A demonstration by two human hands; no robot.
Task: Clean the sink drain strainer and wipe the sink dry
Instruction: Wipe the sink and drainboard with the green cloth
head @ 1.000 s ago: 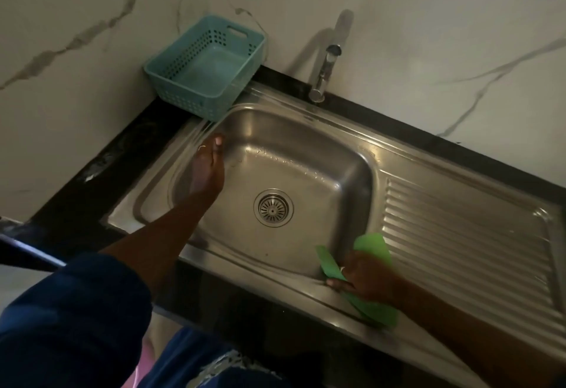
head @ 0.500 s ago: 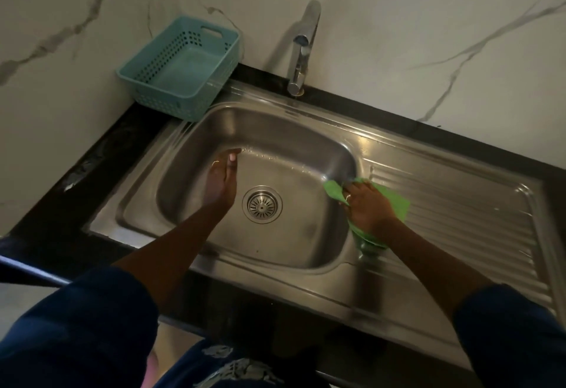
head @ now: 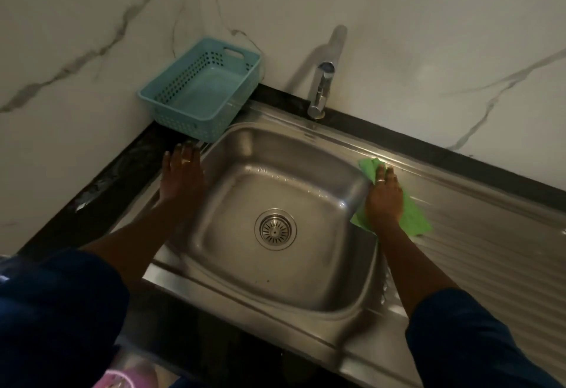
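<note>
A stainless steel sink (head: 306, 295) fills the middle of the view, with the round drain strainer (head: 275, 229) seated in the basin floor. My right hand (head: 384, 199) lies flat, fingers straight, pressing a green cloth (head: 413, 216) onto the basin's right rim, where the drainboard begins. My left hand (head: 183, 173) rests flat with straight fingers on the sink's left rim, holding nothing. A few water drops show on the basin's back wall.
A teal plastic basket (head: 171, 103) stands at the back left corner against the marble wall. The chrome tap (head: 321, 90) rises behind the basin. The ribbed drainboard (head: 490, 250) stretches right. A black counter edge (head: 101, 185) borders the sink.
My right hand slid the green cloth from the front rim up along the basin's right edge toward the back. My left hand left the basin and settled on the left rim.
</note>
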